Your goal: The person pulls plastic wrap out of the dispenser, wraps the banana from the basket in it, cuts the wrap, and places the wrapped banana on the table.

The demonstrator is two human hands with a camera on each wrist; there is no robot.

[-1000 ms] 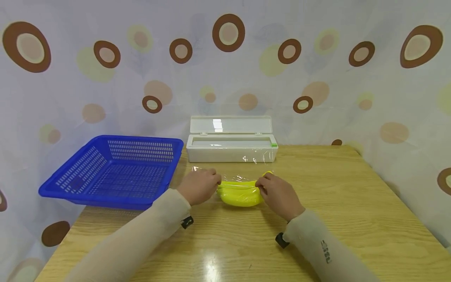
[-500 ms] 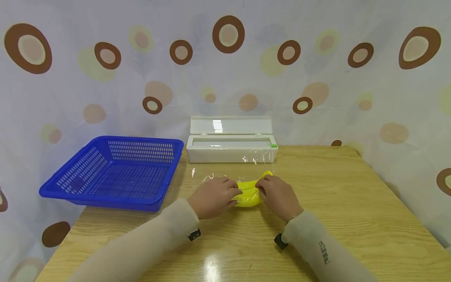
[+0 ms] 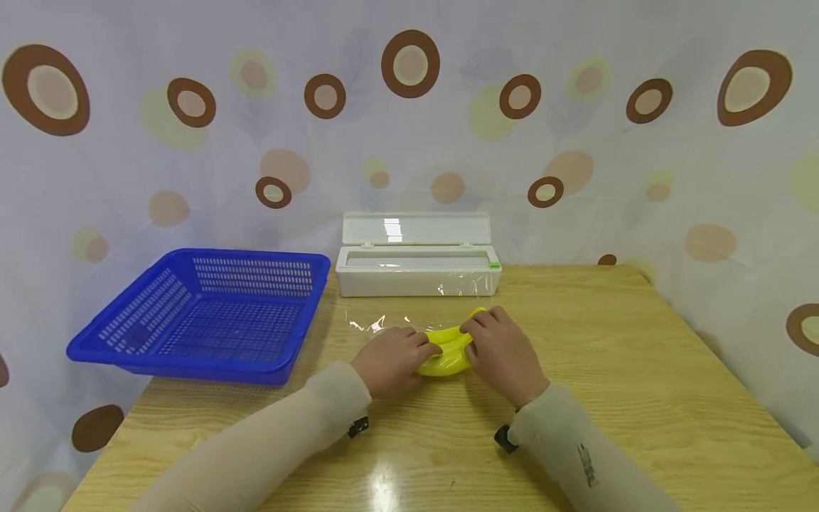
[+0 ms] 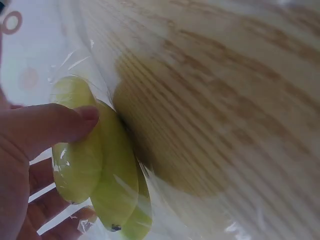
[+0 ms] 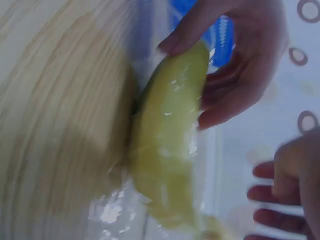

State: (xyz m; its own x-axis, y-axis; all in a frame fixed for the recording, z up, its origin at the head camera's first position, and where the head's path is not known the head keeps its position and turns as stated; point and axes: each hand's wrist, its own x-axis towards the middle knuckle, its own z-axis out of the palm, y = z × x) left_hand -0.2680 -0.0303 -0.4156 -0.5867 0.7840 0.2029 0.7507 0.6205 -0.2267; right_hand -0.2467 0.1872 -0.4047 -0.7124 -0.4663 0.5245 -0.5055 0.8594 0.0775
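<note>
A bunch of yellow bananas point(image 3: 446, 355), covered with clear cling film, lies mid-table in the head view. My left hand point(image 3: 394, 359) grips its left end; in the left wrist view the thumb presses on one banana point(image 4: 77, 165) while the other fingers reach behind it. At the stem end is my right hand point(image 3: 505, 355), its fingertips overlapping the bananas in the head view. The right wrist view has the fingers of the right hand point(image 5: 287, 190) spread beside the bunch, with a gap between. Glossy film point(image 4: 75, 60) shows around the fruit.
Behind the bananas stands a white cling film box point(image 3: 419, 281), its lid raised, with film over its front. A blue mesh basket point(image 3: 281, 366) sits on the left of the wooden table point(image 3: 627, 370). A patterned curtain point(image 3: 409, 156) hangs behind.
My left hand has moved right from the film at the bunch's left edge onto the bananas and now grips them. The right hand has stayed near the stem, its fingers shifting slightly.
</note>
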